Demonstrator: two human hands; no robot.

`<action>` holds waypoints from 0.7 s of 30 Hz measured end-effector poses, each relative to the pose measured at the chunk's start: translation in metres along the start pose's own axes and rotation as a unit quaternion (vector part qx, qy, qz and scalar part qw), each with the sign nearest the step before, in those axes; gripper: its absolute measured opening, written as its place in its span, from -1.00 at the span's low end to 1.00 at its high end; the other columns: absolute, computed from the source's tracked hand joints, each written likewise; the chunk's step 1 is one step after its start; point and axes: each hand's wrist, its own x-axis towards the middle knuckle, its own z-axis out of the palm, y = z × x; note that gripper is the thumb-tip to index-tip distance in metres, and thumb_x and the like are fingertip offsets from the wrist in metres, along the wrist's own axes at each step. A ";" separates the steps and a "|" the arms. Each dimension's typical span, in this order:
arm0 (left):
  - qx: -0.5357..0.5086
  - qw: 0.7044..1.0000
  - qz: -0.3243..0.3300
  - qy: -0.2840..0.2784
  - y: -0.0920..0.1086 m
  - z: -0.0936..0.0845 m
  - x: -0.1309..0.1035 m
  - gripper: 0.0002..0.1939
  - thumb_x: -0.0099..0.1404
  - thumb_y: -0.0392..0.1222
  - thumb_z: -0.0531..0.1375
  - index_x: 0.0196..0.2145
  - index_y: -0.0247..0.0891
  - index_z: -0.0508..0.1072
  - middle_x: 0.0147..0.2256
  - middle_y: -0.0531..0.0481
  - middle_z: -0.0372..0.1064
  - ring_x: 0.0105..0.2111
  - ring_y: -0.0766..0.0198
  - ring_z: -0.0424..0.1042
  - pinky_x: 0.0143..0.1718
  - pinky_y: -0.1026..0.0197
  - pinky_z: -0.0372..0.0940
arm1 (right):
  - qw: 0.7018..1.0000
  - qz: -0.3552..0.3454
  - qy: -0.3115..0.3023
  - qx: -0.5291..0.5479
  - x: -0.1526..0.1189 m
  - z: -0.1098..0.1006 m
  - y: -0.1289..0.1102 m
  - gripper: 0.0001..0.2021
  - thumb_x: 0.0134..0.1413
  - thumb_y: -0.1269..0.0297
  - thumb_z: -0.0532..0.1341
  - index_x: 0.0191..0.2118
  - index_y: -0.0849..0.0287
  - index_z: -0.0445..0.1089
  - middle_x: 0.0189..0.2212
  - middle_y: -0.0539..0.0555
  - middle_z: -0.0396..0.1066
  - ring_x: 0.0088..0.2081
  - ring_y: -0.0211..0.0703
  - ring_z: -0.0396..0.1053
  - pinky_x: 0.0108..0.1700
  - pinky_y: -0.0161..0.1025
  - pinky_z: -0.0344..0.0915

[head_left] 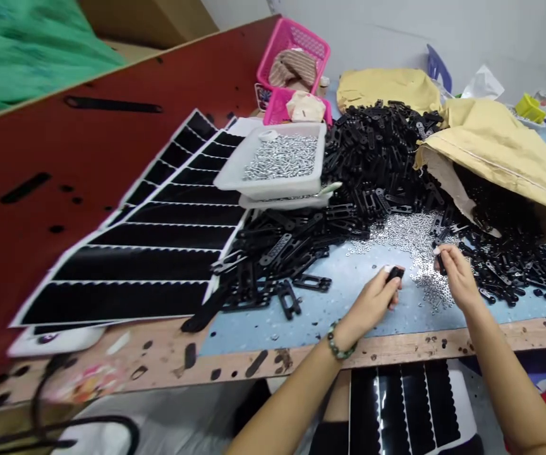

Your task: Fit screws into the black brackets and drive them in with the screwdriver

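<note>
Bare forearms extend over a pale-blue tabletop, the left hand pinching a short black plastic-looking bar and the right hand a small dark piece above silvery metal bits, both probably light, stiff and slick, best gripped along their edges.

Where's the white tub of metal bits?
In the head view, the white tub sits upper centre, right of the black sheets, left of the tall black parts heap.
</note>
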 end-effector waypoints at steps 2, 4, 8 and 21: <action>0.069 0.997 0.034 -0.011 0.003 0.005 -0.002 -0.73 0.33 -0.04 0.00 -0.13 -0.24 0.32 -0.39 0.05 0.31 -0.47 0.33 0.29 -0.44 0.25 0.25 | 0.998 0.020 -0.048 -0.028 -0.014 0.021 -0.010 -0.73 0.29 0.08 -0.10 -0.17 0.09 0.25 -0.61 -0.10 0.19 -0.56 -0.21 0.23 -0.49 -0.31 0.15; 0.157 0.984 0.085 -0.010 0.006 0.006 -0.007 -0.79 0.32 -0.09 0.03 -0.15 -0.22 0.31 -0.36 0.04 0.33 -0.40 0.27 0.33 -0.35 0.20 0.27 | 0.990 0.023 -0.094 -0.104 -0.021 0.034 -0.017 -0.73 0.29 0.12 -0.10 -0.12 0.09 0.25 -0.64 -0.11 0.21 -0.60 -0.19 0.24 -0.50 -0.31 0.12; 0.305 0.938 0.166 -0.012 0.005 0.002 -0.015 -0.84 0.29 -0.09 0.12 -0.27 -0.22 0.30 -0.33 -0.01 0.34 -0.33 0.18 0.36 -0.28 0.14 0.28 | 0.955 -0.025 -0.124 -0.267 -0.020 0.040 -0.023 -0.74 0.26 0.19 -0.08 -0.09 0.10 0.27 -0.66 -0.07 0.31 -0.61 -0.13 0.31 -0.49 -0.30 0.10; 0.423 0.879 0.218 -0.008 -0.005 0.014 -0.041 -0.76 0.38 -0.13 0.01 -0.41 -0.24 0.33 -0.47 0.01 0.35 -0.45 0.26 0.37 -0.41 0.24 0.25 | 0.951 -0.022 -0.025 -0.308 -0.049 0.051 -0.020 -0.63 0.31 0.11 -0.17 -0.14 0.18 0.29 -0.67 0.01 0.33 -0.68 -0.13 0.29 -0.59 -0.30 0.03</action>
